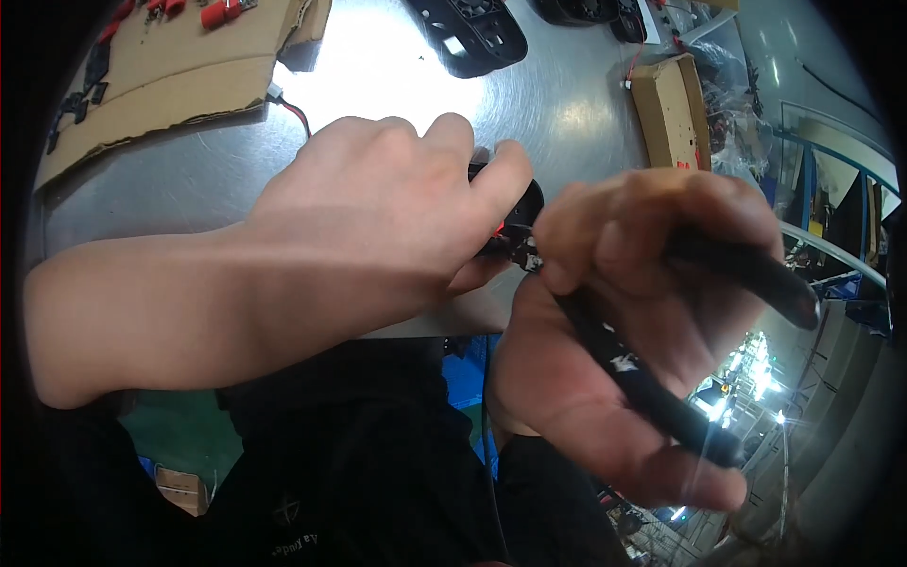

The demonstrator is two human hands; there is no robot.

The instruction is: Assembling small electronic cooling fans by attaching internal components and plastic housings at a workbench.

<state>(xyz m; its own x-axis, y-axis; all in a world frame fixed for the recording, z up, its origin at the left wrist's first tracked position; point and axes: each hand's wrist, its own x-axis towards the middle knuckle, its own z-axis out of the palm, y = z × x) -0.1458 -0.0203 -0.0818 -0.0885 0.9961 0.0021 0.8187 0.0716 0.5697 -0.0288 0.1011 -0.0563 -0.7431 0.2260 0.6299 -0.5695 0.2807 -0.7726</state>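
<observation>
My left hand (pixel 378 194) is closed around a black plastic part (pixel 531 200) at the near edge of the metal table. Most of that part is hidden behind my fingers; a small red spot shows beside it. My right hand (pixel 661 227) grips a pair of pliers (pixel 652 397) by black handles, which stand spread apart within the palm and fingers. The small metal jaws point left and meet the near side of the black part, below my left fingertips. Whether the jaws bite on anything cannot be made out.
A cut-open cardboard box (pixel 189 85) with red and black pieces lies at the far left. Beside it rests a white connector (pixel 276 92) on thin wires. Black plastic housings (pixel 477 38) lie at the back, a small cardboard tray (pixel 666 113) and clear plastic bags (pixel 737 128) at the right.
</observation>
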